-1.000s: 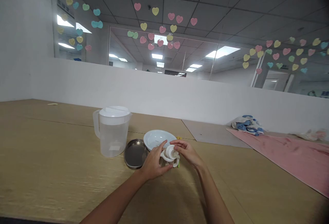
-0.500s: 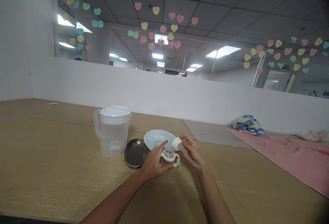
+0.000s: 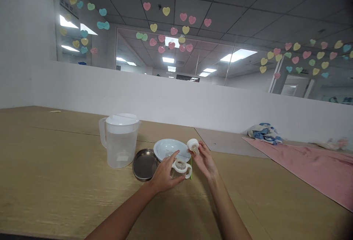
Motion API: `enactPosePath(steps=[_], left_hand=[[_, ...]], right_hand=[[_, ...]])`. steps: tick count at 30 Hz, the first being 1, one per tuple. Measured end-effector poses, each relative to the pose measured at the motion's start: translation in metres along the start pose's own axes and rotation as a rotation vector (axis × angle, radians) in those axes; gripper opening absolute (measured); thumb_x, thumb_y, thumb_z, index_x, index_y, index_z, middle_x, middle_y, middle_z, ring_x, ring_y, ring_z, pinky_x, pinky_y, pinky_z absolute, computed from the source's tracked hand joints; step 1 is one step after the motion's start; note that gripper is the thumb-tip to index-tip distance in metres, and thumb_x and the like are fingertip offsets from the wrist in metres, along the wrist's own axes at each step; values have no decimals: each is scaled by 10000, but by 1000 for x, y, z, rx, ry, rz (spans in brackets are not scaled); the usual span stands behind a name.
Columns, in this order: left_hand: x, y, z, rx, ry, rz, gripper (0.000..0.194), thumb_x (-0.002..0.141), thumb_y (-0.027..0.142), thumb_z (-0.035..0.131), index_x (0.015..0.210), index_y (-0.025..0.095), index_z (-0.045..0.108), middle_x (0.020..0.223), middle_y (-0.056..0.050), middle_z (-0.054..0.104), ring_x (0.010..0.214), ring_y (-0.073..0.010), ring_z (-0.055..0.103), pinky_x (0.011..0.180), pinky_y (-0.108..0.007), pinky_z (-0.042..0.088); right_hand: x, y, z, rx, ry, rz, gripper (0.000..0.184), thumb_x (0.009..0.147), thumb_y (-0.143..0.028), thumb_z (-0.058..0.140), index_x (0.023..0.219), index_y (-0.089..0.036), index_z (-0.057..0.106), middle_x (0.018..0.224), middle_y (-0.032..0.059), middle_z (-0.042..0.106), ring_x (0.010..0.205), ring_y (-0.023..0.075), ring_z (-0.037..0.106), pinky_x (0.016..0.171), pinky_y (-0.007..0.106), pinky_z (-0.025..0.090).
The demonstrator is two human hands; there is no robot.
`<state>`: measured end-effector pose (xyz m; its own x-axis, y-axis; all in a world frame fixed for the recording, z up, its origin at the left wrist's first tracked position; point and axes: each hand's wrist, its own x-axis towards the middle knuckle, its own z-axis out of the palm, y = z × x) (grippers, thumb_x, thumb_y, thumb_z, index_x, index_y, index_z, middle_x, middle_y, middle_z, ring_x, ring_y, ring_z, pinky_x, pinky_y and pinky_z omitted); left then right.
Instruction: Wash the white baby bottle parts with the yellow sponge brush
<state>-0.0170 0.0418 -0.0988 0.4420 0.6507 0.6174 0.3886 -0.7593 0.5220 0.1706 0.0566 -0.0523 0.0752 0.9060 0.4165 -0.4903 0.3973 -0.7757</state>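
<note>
Here's the scene on the light wood tabletop (image 3: 55, 166), working left to right! On the far side stands a clear plastic pitcher (image 3: 120, 150) with a white lid (image 3: 121, 119), and right beside it sits a round stainless steel dish (image 3: 143, 164). Just past that, a white plate (image 3: 168, 148) lies with its rim close to the dish.

Now the left hand (image 3: 165, 174): the forearm reaches in from the near left corner, angled up and across, and the hand is curled around the left side of a clear two-handled baby bottle (image 3: 179, 170), with the index finger (image 3: 173, 154) stretched out toward the plate. The bottle stands at the near edge of the plate, its white handles showing to the right of that hand, and a slim green item (image 3: 191, 170) is just beside it.

Over to the right hand (image 3: 205, 161): that forearm rises from the near edge, the wrist is cocked, and the fingertips pinch a white bottle collar (image 3: 193, 145) narrowly, lifted clear of the tabletop and apart from the bottle, just off the plate's right rim.

Farther right, a crumpled blue-and-white cloth (image 3: 264, 134) sits at the far end of a pink mat (image 3: 311, 166).
</note>
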Motion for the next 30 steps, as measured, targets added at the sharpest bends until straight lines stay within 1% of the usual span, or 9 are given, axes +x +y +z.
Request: enactPosePath(steps=[5, 9, 12, 15, 17, 20, 22, 26, 30], left_hand=[[0, -1, 1, 2, 4, 10, 830, 729, 542, 580, 1381, 175, 220, 1179, -138, 535, 1080, -275, 499, 936, -425, 379], [0, -1, 0, 9, 2, 23, 824, 734, 541, 578, 1379, 171, 224, 1220, -138, 513, 1094, -273, 488, 944, -416, 374], [0, -1, 0, 2, 0, 29, 823, 734, 537, 579, 1383, 182, 218, 1229, -128, 511, 1094, -271, 488, 944, -413, 375], [1, -1, 0, -2, -5, 20, 821, 731, 530, 585, 1384, 193, 219, 1230, -122, 511, 1098, -273, 484, 946, -415, 374], [1, -1, 0, 3, -9, 15, 813, 731, 518, 590, 1381, 190, 228, 1244, -127, 501, 1103, -274, 480, 949, -417, 371], [1, -1, 0, 9, -13, 23, 805, 731, 501, 597, 1376, 182, 236, 1250, -129, 498, 1105, -272, 480, 955, -415, 367], [1, 0, -1, 8, -11, 32, 798, 733, 500, 596, 1374, 184, 241, 1264, -128, 490, 1108, -272, 480, 958, -414, 367], [1, 2, -3, 11, -15, 35, 786, 736, 488, 599, 1371, 186, 248, 1283, -127, 477, 1118, -275, 478, 960, -412, 369], [1, 3, -3, 17, -12, 40, 781, 737, 480, 602, 1369, 183, 252, 1309, -133, 455, 1130, -277, 474, 964, -412, 368]], right_hand=[[5, 14, -6, -23, 87, 79, 275, 579, -324, 754, 777, -235, 586, 866, 15, 637, 880, 206, 597, 789, 382, 497], [7, 21, -11, -85, 128, 107, 296, 564, -334, 754, 780, -222, 586, 855, 13, 642, 839, 191, 608, 768, 356, 512], [8, 26, -13, -179, 190, 69, 329, 555, -369, 752, 796, -206, 596, 858, 31, 647, 804, 188, 607, 726, 339, 522], [9, 32, -16, -311, 253, 11, 368, 549, -419, 743, 801, -195, 596, 819, 43, 647, 744, 184, 607, 660, 321, 519], [11, 36, -18, -392, 262, -26, 384, 554, -441, 728, 807, -188, 589, 779, 38, 645, 706, 177, 605, 632, 312, 508], [14, 40, -21, -486, 236, -62, 397, 554, -457, 708, 805, -181, 573, 740, 35, 647, 667, 174, 602, 608, 311, 493], [15, 43, -21, -529, 221, -89, 395, 550, -446, 708, 808, -181, 570, 754, 43, 654, 696, 184, 608, 634, 320, 493], [14, 45, -19, -596, 229, -157, 350, 559, -381, 710, 816, -184, 579, 817, 58, 658, 822, 199, 612, 776, 348, 483], [11, 43, -17, -630, 245, -147, 317, 590, -367, 684, 824, -180, 580, 825, 69, 654, 823, 207, 616, 781, 365, 487]])
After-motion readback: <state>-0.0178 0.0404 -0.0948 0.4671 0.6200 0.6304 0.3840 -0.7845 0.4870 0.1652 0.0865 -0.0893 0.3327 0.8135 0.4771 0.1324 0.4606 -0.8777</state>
